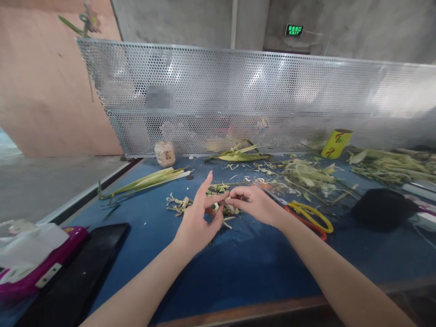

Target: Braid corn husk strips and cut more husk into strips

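In the middle of the blue table, my left hand (200, 219) and my right hand (256, 205) meet over a small heap of plant trimmings (180, 205). The thumb and a finger of my left hand pinch together, while another finger points up. My right hand pinches close by, its fingertips nearly touching those of the left. Something small and pale shows at the fingertips, too little to name. Yellow- and red-handled scissors (310, 215) lie just right of my right hand, partly hidden by it.
Leafy stalks (150, 182) lie at left, another bunch (241, 155) at the back, and piles (303, 175) at right. A yellow tube (336, 143) stands before the perforated metal screen (218, 100). A black item (383, 210) lies right; a black tray (78, 272) lies left.
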The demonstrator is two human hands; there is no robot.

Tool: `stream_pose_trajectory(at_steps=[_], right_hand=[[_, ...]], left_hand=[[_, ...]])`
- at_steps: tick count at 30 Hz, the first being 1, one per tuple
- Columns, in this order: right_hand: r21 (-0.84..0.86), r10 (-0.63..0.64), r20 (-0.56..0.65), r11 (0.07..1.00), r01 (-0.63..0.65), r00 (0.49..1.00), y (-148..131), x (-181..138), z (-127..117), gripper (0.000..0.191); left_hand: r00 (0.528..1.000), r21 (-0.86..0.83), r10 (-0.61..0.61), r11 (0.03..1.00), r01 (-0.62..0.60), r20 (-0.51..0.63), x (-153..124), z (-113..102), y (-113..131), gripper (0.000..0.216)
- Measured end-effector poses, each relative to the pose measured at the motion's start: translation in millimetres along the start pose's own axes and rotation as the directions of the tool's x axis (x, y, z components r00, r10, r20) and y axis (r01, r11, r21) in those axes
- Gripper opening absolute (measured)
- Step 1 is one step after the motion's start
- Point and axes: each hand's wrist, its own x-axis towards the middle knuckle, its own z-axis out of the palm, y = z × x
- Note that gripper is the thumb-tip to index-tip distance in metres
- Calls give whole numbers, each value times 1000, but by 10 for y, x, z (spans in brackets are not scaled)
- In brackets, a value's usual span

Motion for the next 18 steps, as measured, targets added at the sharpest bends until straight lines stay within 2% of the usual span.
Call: stream_pose_trajectory(at_steps=[2, 10, 12, 16, 18], right_hand=[[2, 8, -10, 1000, -8, 1000, 3, 4, 6, 24], [-48, -5, -119, 999, -1, 993, 25, 26, 36, 10], [-58, -2, -114, 998, -5, 993, 25, 23, 44, 10], [-45, 12, -65, 999, -15, 998, 24, 15, 48, 16], [-39, 14, -48, 999, -16, 999, 27, 14, 45, 15]], left_hand=[[1000, 23, -9, 1000, 9, -3, 11, -2, -4, 51], [999, 34, -3, 999, 4, -47, 20, 0, 6, 54], [998, 18, -5, 1000, 6, -55, 21, -1, 10, 54], [998, 6, -9, 1000, 9, -59, 21, 5, -6, 39], [998, -34, -9, 999, 8, -55, 19, 14, -24, 41]])
